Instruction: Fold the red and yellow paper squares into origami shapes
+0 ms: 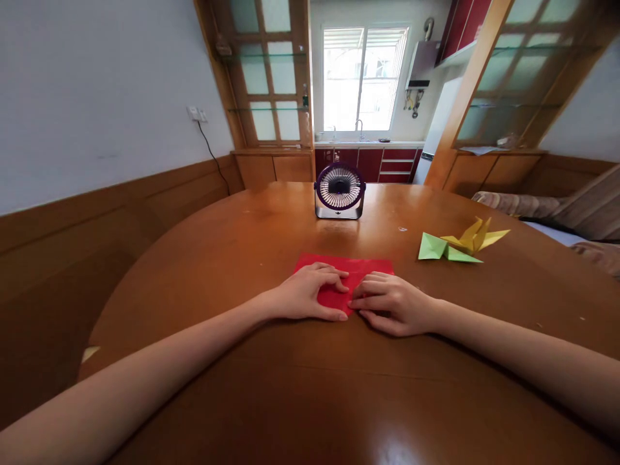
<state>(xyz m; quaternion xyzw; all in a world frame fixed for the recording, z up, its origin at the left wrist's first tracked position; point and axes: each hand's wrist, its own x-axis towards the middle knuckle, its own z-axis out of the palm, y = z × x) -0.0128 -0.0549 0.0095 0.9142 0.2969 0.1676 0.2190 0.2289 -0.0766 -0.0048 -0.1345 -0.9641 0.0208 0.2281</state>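
The red paper sheet [361, 266] lies flat on the round wooden table [290, 387], in front of the small desk fan [340, 191]. The left hand [310, 294] rests palm-down on the sheet's near left part, fingers loosely curled, pressing rather than gripping. The right hand [392, 302] presses the near right part likewise, fingertips meeting those of the left. To the right, well apart, lie a green folded paper figure [443, 248] and a yellow one [477, 236], touching.
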